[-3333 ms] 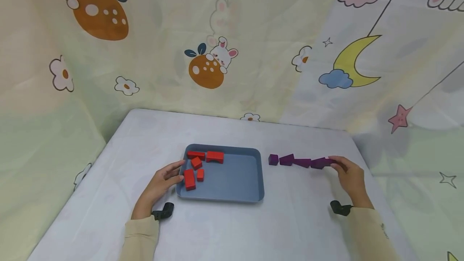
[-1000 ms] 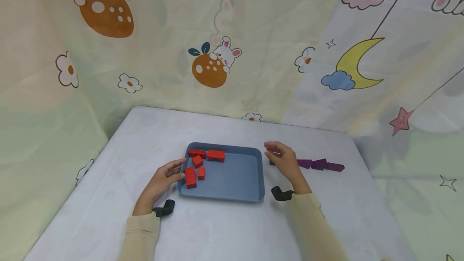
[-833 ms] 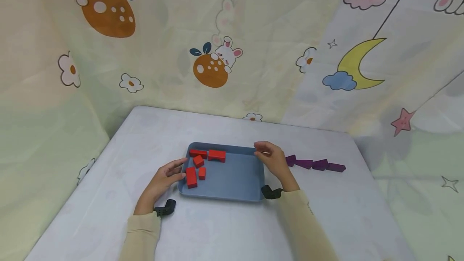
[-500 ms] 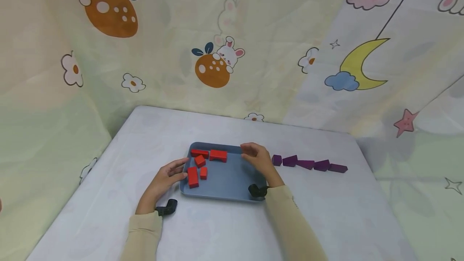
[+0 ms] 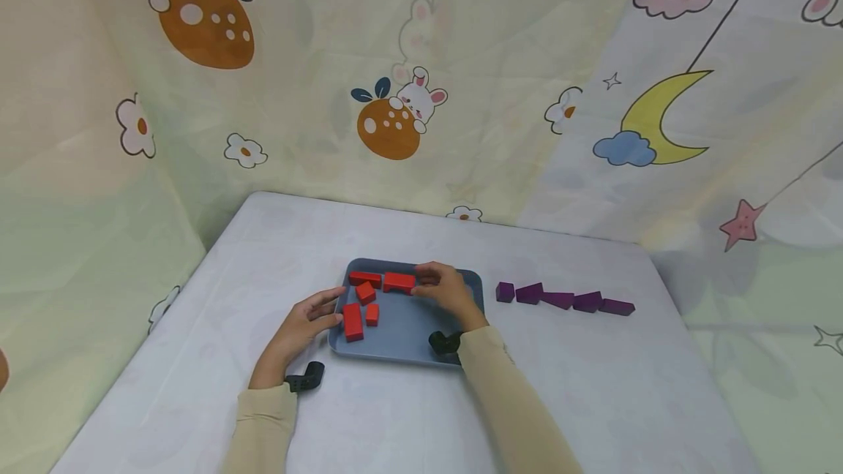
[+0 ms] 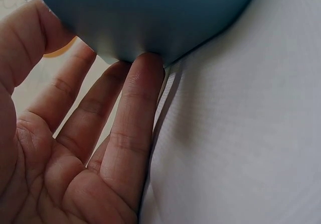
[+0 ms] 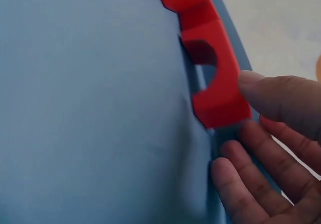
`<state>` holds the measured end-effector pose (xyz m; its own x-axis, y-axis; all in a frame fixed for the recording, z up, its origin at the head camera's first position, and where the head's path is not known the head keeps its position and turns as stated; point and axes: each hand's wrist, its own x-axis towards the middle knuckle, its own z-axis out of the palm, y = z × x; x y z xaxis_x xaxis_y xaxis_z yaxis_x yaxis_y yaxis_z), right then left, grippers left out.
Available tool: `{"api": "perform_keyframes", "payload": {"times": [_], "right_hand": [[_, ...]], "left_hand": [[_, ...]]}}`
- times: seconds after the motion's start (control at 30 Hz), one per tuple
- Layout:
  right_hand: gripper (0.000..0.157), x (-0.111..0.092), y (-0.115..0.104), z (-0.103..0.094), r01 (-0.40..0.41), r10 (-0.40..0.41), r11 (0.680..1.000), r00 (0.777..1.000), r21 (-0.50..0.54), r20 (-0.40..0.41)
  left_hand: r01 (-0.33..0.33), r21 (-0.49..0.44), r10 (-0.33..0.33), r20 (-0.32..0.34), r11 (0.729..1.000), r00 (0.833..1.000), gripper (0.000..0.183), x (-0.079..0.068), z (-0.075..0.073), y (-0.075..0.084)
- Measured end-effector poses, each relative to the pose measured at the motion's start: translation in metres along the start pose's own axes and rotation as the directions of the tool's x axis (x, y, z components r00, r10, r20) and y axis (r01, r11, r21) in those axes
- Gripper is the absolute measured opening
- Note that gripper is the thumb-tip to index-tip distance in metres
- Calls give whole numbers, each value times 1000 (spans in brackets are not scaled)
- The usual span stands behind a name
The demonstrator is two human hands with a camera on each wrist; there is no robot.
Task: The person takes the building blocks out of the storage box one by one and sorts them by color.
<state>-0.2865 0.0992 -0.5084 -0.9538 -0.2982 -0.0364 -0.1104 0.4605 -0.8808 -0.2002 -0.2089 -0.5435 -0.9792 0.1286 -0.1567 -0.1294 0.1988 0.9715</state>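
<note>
A blue-grey tray (image 5: 402,360) lies on the white table with several red blocks in its left half. My left hand (image 5: 299,328) is at the tray's left edge. In the left wrist view, its extended fingers (image 6: 133,113) touch the tray's outer wall (image 6: 150,18). Over the tray, my right hand (image 5: 451,295) is beside the red arch block (image 5: 399,282) near the back wall. In the right wrist view, the thumb (image 7: 281,96) overlaps the arch block's end (image 7: 225,103), while the other fingers are spread below it, holding nothing.
Right of the tray runs a row of several purple blocks, from a cube (image 5: 505,292) to a flat bar (image 5: 617,307). The other red blocks include a long one (image 5: 353,322) and a cube (image 5: 365,292). A patterned cloth (image 5: 461,167) hangs behind the table (image 5: 408,415).
My right hand has let go of the rightmost purple block and moved left over the tray to the red arch block. The left hand keeps its place at the tray.
</note>
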Motion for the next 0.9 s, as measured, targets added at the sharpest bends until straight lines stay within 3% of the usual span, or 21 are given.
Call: {"api": "perform_keyframes", "payload": {"times": [0.23, 0.43, 0.9], "right_hand": [[43, 8, -6, 15, -38, 37, 991, 999, -126, -8], [34, 6, -7, 15, -60, 55, 992, 997, -114, -51], [39, -40, -16, -43, 32, -38, 998, 994, -62, -102]], "left_hand": [[8, -6, -8, -3, 1000, 1000, 63, 0, 2, 3], [15, -9, -15, 1, 1000, 1000, 64, -2, 2, 5], [35, -1, -35, -10, 999, 999, 64, 0, 3, 4]]}}
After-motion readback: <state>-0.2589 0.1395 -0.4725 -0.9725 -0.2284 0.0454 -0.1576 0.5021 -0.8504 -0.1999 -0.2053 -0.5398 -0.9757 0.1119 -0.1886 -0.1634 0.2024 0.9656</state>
